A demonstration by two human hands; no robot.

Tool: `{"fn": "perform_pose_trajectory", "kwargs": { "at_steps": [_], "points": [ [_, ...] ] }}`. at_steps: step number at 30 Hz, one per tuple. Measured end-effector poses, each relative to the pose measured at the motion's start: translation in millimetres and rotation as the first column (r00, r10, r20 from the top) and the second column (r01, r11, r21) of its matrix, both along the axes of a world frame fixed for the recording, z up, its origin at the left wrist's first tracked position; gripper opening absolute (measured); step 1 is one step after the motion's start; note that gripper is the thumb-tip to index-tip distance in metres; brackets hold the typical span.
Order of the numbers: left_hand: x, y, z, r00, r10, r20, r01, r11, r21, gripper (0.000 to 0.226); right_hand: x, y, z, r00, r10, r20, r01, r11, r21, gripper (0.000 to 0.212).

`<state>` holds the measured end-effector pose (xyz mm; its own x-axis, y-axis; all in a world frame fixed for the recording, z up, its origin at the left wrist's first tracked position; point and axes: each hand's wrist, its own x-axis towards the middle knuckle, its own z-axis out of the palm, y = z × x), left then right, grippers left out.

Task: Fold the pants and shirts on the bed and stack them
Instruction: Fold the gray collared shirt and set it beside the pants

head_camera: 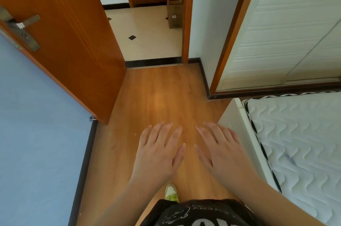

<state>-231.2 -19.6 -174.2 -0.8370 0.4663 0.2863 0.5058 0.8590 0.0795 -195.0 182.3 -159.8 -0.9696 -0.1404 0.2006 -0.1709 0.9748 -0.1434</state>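
left hand point(158, 153): you've got it out flat, palm down, fingers spread wide, holding nothing, lower middle of the frame over the floor.
right hand point(222, 151): same deal, flat and wide, nothing in it, just beside the left one but not touching.
bed point(302, 151): lower right of the frame, bare white quilted mattress with a black-and-white edge trim; only a corner of it shows.
pants and shirts: can't see any on the part of the bed that's in frame, so can't tell where they are.
floor point(162, 100): wood planks, running up the centre to the doorway.
door point(60, 37): orange-brown, swung open at upper left, metal handle point(22, 24) on it.
wardrobe point(287, 28): white sliding panels, upper right.
shoe point(171, 193): greenish-white toe poking out at bottom centre.
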Motion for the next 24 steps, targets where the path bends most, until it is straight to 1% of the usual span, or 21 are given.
{"fn": "perform_pose_trajectory", "kwargs": {
  "at_steps": [4,6,9,12,15,19,24],
  "points": [
    [-70,6,1,0.995,-0.097,0.022,0.098,0.994,-0.043,0.044,-49,5,0,0.993,-0.109,0.050,0.109,0.994,0.003,0.048],
    [-102,19,1,0.988,-0.152,0.017,0.153,0.988,-0.031,0.044,-70,14,0,0.985,-0.165,0.046,0.165,0.986,-0.004,0.045],
    [-149,46,1,0.973,-0.229,0.014,0.229,0.973,-0.025,0.045,-102,34,-2,0.978,-0.204,0.039,0.205,0.979,-0.014,0.043],
    [-195,81,-2,0.960,-0.280,0.021,0.280,0.959,-0.042,0.043,-137,62,-8,0.967,-0.255,0.022,0.256,0.966,-0.028,0.046],
    [-243,124,-3,0.947,-0.321,0.021,0.321,0.945,-0.058,0.042,-176,98,-18,0.944,-0.329,0.010,0.329,0.944,-0.029,0.044],
    [-295,175,2,0.930,-0.366,0.019,0.367,0.927,-0.073,0.042,-224,144,-26,0.931,-0.364,0.004,0.364,0.931,-0.022,0.042],
    [-360,241,11,0.914,-0.406,0.004,0.404,0.910,-0.092,0.043,-285,208,-22,0.917,-0.396,-0.048,0.396,0.918,-0.021,0.045]
  ]
}}
